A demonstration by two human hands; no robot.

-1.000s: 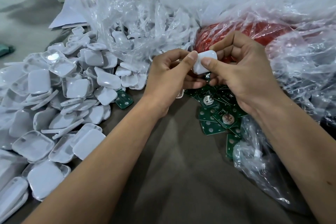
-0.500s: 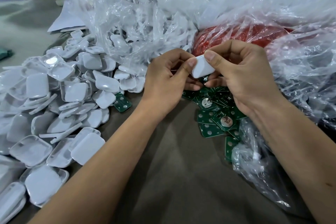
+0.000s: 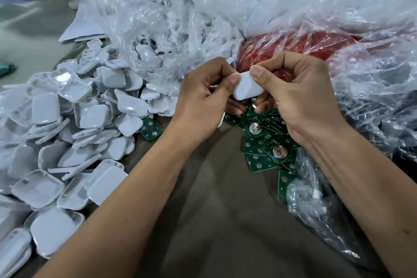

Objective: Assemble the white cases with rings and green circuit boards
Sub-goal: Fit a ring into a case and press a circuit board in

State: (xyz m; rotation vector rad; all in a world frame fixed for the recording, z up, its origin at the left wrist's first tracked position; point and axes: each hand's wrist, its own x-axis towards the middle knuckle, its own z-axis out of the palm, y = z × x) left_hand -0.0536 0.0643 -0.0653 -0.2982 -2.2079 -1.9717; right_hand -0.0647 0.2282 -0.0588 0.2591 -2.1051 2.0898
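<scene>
Now | left hand (image 3: 200, 95), right hand (image 3: 300, 97) pinch | smooth rounded-square white case (image 3: 247, 87)

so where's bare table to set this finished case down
Bare brown table lies between the forearms, bordered by the white case pile and the green boards. Behind the hands it is crowded with plastic bags.

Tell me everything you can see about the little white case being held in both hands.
The case is a small white piece with rounded corners, smooth and slightly glossy, like moulded plastic. Its plain outer face is towards the camera, tilted with its left end lower; the inside is hidden. It is held in the air above the green boards, in front of the red bag. The left hand pinches its left end with the thumb on top; the right hand pinches its upper right corner.
</scene>
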